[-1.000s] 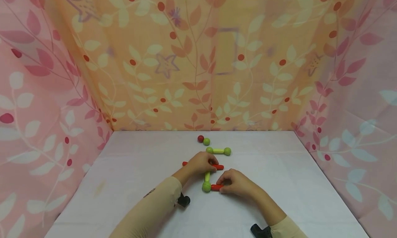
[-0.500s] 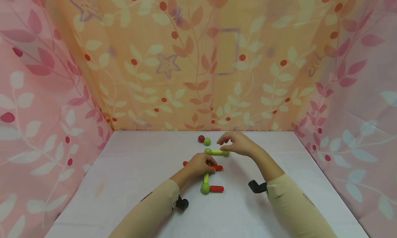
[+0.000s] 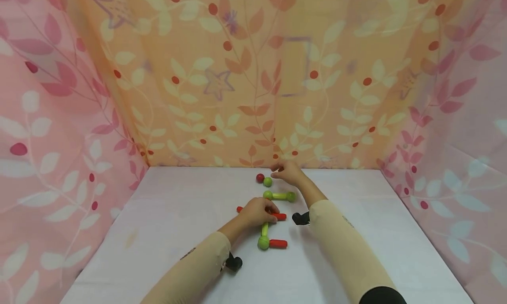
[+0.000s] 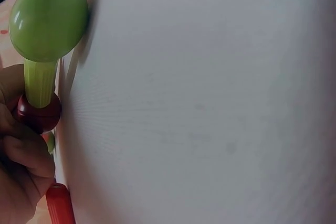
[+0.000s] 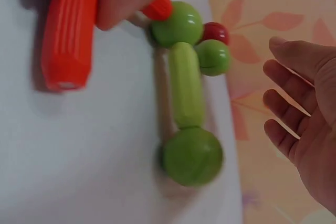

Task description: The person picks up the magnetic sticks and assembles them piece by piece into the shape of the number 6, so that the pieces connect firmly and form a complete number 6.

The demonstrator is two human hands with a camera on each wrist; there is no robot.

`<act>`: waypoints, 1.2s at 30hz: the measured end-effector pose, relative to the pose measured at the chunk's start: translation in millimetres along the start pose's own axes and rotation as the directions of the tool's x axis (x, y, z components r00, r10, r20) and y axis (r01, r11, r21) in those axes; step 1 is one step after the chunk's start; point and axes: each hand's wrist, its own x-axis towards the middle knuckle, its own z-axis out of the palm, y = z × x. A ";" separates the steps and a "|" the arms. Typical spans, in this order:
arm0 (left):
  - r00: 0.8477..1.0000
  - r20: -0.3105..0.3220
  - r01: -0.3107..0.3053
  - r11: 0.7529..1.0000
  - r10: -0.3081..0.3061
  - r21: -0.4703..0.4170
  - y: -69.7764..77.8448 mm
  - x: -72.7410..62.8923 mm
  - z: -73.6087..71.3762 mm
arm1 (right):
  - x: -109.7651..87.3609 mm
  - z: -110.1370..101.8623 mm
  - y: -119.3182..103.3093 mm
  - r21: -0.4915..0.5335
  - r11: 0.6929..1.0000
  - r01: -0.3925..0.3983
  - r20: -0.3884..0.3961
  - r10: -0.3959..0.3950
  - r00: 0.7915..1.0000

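My left hand grips the middle of a ball-and-rod toy, its fingers at a dark red ball. A red rod sticks out on the right. A yellow-green rod runs toward me to a green ball, beside which lies another red rod. Beyond the left hand, a light green rod spans two green balls, one of them at its right end. My right hand, fingers loosely bent and holding nothing, hovers just right of a small green ball and a red ball.
Everything lies on a white cloth-covered table. An orange patterned curtain hangs along the far edge, close behind the right hand. Pink curtains flank both sides. A black wrist camera hangs below the right forearm.
My right hand has let go of the nearest red rod and moved away from me, past the light green rod, to beside the small balls. The left hand keeps its grip.
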 end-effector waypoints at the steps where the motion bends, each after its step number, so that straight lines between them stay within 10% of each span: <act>1: 1.000 0.002 0.004 1.000 -0.004 -0.006 0.0 0.1 0.6 | 1.7 5.1 3.8 0.015 1.000 -0.010 0.003 0.010 1.000; 22: 1.000 0.009 -0.015 1.000 0.015 0.002 6.5 3.5 0.5 | 3.2 34.9 26.2 0.083 0.983 -0.165 0.002 0.165 0.986; 36: 1.000 -0.010 0.020 1.000 -0.020 0.000 -0.9 -1.6 2.4 | -13.4 15.0 11.7 0.067 0.997 -0.036 -0.046 0.039 0.998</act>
